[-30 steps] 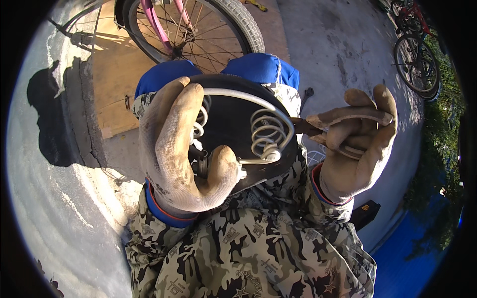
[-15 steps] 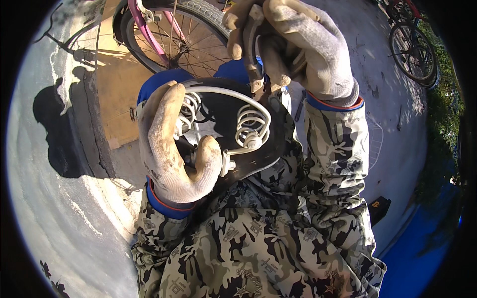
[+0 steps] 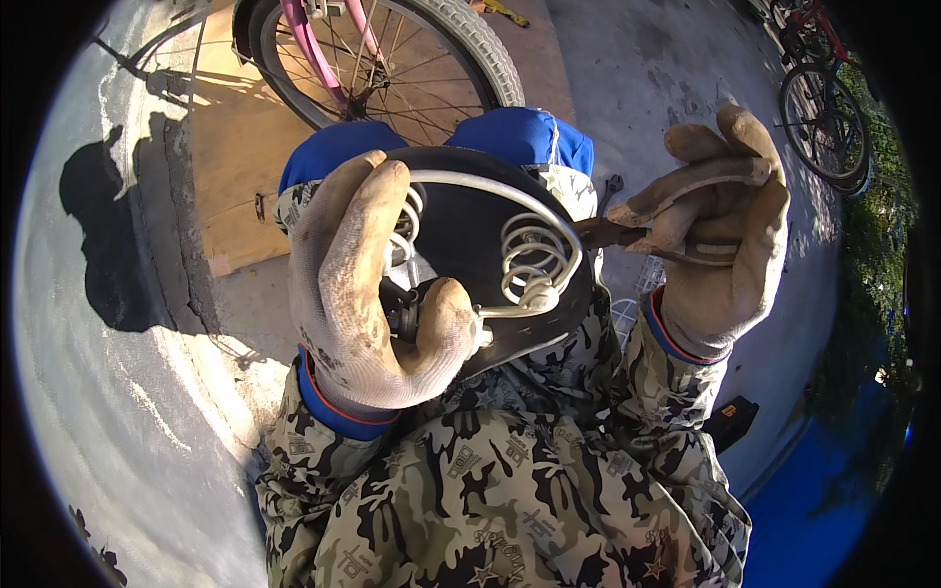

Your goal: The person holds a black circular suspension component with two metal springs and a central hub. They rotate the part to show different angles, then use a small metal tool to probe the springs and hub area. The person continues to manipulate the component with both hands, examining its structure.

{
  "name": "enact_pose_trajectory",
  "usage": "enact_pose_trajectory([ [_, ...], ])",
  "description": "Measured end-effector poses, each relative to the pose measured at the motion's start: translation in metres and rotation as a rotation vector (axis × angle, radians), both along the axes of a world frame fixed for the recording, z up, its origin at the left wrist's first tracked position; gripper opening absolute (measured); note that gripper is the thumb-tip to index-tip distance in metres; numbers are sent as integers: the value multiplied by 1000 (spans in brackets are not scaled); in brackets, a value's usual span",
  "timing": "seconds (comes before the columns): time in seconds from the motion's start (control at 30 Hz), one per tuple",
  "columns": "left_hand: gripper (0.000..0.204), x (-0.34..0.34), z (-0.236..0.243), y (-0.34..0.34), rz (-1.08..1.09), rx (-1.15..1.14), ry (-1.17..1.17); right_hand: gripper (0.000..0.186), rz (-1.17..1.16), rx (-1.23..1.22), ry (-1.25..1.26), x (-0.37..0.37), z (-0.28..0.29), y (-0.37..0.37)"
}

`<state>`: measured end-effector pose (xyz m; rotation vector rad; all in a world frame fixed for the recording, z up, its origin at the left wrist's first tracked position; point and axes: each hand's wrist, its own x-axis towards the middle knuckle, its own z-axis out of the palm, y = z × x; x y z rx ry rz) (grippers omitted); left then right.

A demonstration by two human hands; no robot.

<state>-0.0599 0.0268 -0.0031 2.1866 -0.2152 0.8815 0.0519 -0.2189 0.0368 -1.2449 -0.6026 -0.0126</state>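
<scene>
A black bicycle saddle [image 3: 456, 230] lies upside down on my lap, its underside facing up. Pale coil springs [image 3: 529, 250] and a bent metal rail show on it. My left hand [image 3: 363, 294], in a soiled white work glove, is closed around the saddle's left side at the rail and clamp, hiding part of them. In my gloved right hand [image 3: 740, 245] is a pair of worn pliers [image 3: 608, 233]. The handles are spread between my fingers, and the jaws point left at the saddle's right edge, near the right spring. Whether they touch it, I cannot tell.
Beyond my knees, a pink bicycle's wheel [image 3: 392, 73] stands over a wooden board [image 3: 230, 186]. A wrench-like tool [image 3: 613, 186] lies on the ground past my right knee. A dark box [image 3: 730, 423] sits at right, and another bicycle [image 3: 823, 118] is at far right.
My right hand has come down and to the right with the pliers, whose jaws have swung from pointing down to pointing left. My left hand and the saddle have shifted slightly right.
</scene>
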Motion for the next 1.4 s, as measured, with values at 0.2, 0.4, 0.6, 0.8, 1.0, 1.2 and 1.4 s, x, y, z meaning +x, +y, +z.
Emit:
enact_pose_trajectory([
  [0.2, 64, 1, 4, 0, -7, 54, -13, 66, -264, -19, -48, -37, -2, 8],
  [0.4, 62, -2, 4, 0, 0, 82, 25, 56, -268, -51, -84, -38, -6, 5],
  [0.6, 62, -6, 2, 0, 1, 58, 80, 53, -63, -61, -72, -6, 12, 22],
  [0.8, 63, -2, -6, -2, 2, 29, 12, 51, 317, -377, 82, 59, 29, 55],
  [1.0, 64, 0, -6, 1, 13, 25, -32, 61, 447, -191, 65, 61, 24, 52],
  [1.2, 73, -6, 0, 4, -31, 61, 69, 63, 43, 1, -53, 2, 19, 19],
  [1.4, 64, -3, 2, 2, 9, 41, 29, 64, -120, 214, -1, -37, -8, 1],
])
